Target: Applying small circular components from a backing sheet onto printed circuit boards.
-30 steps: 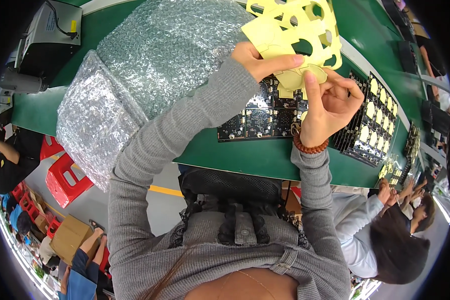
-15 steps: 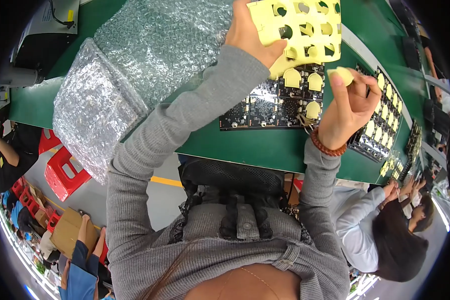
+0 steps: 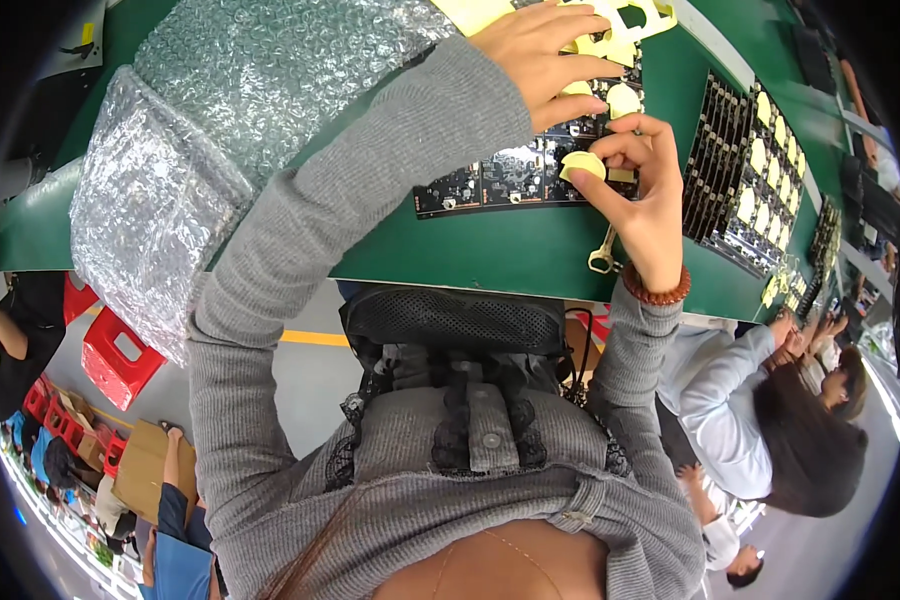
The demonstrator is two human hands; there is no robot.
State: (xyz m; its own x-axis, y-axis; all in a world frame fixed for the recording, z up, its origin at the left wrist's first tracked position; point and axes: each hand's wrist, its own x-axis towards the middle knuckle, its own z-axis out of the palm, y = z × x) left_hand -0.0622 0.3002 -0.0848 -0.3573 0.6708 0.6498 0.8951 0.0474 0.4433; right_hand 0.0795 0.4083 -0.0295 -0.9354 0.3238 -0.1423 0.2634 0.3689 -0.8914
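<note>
Head view: yellow sticker (image 3: pixel 582 162) pinched over circuit board (image 3: pixel 512 180)

Right hand (image 3: pixel 638 192) holds it in a thumb-and-finger grip, above the board on the green table (image 3: pixel 490 252); left hand (image 3: pixel 542 62), grip wide, spreads its fingers over a yellow sheet (image 3: pixel 650 18)

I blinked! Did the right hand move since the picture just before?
Yes, left: the right hand went from beside the black circuit board to partly over it.

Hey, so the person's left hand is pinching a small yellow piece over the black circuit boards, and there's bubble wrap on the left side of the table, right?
Not quite: the right hand pinches the small yellow piece over the black circuit boards, as the head view shows. The bubble wrap is on the left side of the table.
</note>
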